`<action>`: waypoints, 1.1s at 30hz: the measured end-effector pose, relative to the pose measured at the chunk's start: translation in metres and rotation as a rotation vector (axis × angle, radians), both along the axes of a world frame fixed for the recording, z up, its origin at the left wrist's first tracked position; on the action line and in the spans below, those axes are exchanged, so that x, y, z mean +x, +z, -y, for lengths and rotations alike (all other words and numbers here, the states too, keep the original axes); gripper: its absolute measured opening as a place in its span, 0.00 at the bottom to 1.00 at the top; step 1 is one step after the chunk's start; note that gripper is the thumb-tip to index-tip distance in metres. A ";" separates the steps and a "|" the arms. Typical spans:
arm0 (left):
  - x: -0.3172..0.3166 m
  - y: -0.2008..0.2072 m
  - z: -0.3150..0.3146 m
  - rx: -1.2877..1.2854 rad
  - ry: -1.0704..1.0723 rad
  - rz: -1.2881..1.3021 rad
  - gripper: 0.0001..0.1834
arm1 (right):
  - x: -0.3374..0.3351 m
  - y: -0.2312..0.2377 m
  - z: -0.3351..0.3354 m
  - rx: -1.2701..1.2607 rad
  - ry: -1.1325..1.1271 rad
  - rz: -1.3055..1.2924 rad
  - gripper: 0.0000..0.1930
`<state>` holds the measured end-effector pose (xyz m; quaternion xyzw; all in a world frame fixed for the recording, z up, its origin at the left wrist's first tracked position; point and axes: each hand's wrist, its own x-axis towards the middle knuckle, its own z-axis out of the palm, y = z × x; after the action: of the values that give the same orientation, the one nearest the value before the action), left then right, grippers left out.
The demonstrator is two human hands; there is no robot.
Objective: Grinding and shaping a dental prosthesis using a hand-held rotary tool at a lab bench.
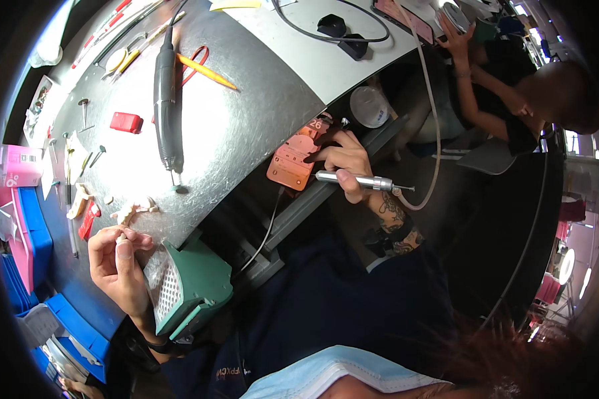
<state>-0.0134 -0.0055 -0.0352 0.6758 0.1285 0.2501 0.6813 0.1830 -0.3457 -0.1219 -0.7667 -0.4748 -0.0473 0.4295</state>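
Note:
At the metal bench's edge, my left hand (121,269) pinches a small pale, tooth-like piece (121,238) between thumb and fingers. My right hand (348,159) is closed around a silver rotary handpiece (363,180), whose thin bur points right and whose pale hose runs upward. The fingers of that hand also reach the edge of a phone (291,159) with a lit orange screen; whether they grip it or only touch it, I cannot tell. A white cable hangs from the phone. Beyond my left fingertips lie off-white dental-model-like pieces (136,209).
A green suction hood (203,282) with a perforated white face stands beside my left wrist. On the metal bench (246,126) lie a black handpiece (165,100), an orange pencil-like tool (209,73) and a red block (125,122). Blue trays (80,326) stand left. Another person (506,100) sits at right.

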 end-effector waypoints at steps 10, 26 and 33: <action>0.001 0.005 0.000 0.016 0.010 -0.020 0.06 | 0.000 -0.005 0.008 0.271 0.035 -0.328 0.19; 0.017 0.004 -0.001 0.055 0.053 -0.198 0.10 | -0.009 0.005 0.010 0.267 -0.020 -0.333 0.15; 0.040 0.010 0.017 0.104 0.086 -0.277 0.12 | -0.006 0.000 0.009 0.407 -0.058 -0.464 0.14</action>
<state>0.0261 -0.0224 -0.0256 0.7321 0.2370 0.1897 0.6099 0.1768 -0.3546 -0.1218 -0.6683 -0.3228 0.0227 0.6699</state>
